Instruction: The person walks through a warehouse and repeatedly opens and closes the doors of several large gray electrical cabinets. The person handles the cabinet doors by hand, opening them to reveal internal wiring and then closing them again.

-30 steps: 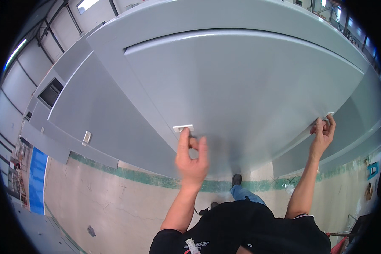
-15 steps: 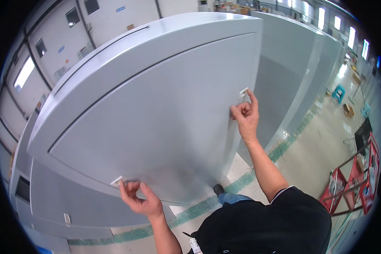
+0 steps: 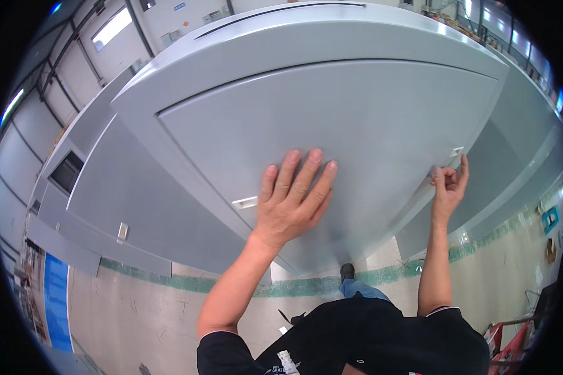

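Note:
A large grey metal cabinet panel fills the middle, outlined at its top by a dark seam. My left hand lies open on its face, fingers spread, just right of a small white latch. At the panel's right side is a second white latch. My right hand is beside this latch, its index fingertip at the latch's edge. The thumb and other fingers are bent against or close to the panel, with nothing visible held in them.
More grey cabinets stand to the left, one with a latch and a dark opening. Another grey cabinet adjoins on the right. A green line crosses the floor near my shoe. A red rack stands at lower right.
My left hand has left the left latch and now lies flat on the panel. My right hand stays at the right latch. The view has turned left.

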Demonstrator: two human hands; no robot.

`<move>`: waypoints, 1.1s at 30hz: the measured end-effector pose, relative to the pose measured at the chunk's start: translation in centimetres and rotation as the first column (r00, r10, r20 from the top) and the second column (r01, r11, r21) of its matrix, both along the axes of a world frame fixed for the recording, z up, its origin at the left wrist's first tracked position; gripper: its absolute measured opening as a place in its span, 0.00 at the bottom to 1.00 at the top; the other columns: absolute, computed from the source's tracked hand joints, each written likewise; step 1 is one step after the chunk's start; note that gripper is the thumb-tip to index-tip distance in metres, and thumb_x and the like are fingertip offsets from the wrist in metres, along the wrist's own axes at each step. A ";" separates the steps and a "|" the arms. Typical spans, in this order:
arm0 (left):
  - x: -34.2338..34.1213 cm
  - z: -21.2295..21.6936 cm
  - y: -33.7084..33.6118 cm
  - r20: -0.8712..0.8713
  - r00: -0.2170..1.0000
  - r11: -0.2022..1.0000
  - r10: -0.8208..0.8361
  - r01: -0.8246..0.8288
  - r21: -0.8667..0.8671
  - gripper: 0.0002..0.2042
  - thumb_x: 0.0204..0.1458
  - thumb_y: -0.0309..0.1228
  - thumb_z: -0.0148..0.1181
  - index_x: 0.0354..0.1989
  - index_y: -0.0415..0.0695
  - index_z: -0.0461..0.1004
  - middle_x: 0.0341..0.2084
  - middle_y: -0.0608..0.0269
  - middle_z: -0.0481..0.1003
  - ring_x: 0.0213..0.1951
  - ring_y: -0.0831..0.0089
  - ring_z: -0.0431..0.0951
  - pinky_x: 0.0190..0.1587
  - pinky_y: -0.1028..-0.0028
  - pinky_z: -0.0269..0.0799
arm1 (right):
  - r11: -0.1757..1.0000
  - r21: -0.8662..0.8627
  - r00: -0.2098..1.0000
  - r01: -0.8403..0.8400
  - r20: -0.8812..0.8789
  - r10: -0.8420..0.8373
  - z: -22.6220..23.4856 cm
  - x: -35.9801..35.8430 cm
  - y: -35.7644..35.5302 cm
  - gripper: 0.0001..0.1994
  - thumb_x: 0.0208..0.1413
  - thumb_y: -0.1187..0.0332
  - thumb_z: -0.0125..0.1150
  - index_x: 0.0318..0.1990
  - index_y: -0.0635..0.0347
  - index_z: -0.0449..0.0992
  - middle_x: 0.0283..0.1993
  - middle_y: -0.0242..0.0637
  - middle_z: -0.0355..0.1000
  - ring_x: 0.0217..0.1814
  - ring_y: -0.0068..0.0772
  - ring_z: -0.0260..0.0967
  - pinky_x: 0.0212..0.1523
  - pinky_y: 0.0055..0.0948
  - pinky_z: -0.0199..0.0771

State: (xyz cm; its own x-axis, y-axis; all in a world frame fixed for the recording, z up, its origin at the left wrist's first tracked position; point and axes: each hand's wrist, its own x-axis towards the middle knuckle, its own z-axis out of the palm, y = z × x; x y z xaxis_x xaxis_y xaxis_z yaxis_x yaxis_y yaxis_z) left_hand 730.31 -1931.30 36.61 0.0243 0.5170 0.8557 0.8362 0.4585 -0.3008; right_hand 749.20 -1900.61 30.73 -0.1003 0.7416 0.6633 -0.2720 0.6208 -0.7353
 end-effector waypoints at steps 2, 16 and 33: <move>0.7 -0.6 -1.8 0.006 1.000 1.000 0.018 -0.018 -0.017 0.24 0.56 0.41 0.61 0.63 0.57 0.73 0.70 0.58 0.61 0.73 0.53 0.52 0.75 0.54 0.34 | 0.991 0.076 0.993 0.114 -0.005 -0.114 1.8 0.8 -0.9 0.30 0.63 0.74 0.60 0.70 0.63 0.57 0.44 0.34 0.73 0.44 0.23 0.69 0.50 0.26 0.73; 1.7 -4.9 -3.7 0.143 0.989 0.997 0.024 -0.014 -0.072 0.26 0.51 0.33 0.65 0.62 0.49 0.73 0.69 0.51 0.62 0.72 0.48 0.56 0.72 0.50 0.42 | 0.875 0.211 0.898 0.436 -0.173 -0.405 9.7 -3.7 2.7 0.30 0.66 0.58 0.51 0.71 0.65 0.58 0.72 0.52 0.57 0.73 0.52 0.56 0.69 0.41 0.57; 3.0 -6.6 -4.3 0.247 0.969 0.998 0.020 -0.003 -0.069 0.25 0.54 0.32 0.62 0.63 0.47 0.72 0.70 0.48 0.59 0.72 0.46 0.54 0.73 0.49 0.40 | 0.746 0.183 0.761 0.640 -0.287 -0.582 8.1 -3.9 6.7 0.27 0.70 0.58 0.46 0.72 0.62 0.56 0.73 0.45 0.57 0.75 0.42 0.53 0.71 0.40 0.55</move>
State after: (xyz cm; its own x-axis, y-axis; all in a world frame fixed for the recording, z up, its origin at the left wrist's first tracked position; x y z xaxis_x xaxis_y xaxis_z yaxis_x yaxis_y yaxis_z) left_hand 733.33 -1935.58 30.00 -0.1904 0.5731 0.7971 0.8833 0.4543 -0.1156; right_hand 745.27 -1893.89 38.80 0.4695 0.3973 0.7885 0.1116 0.8592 -0.4993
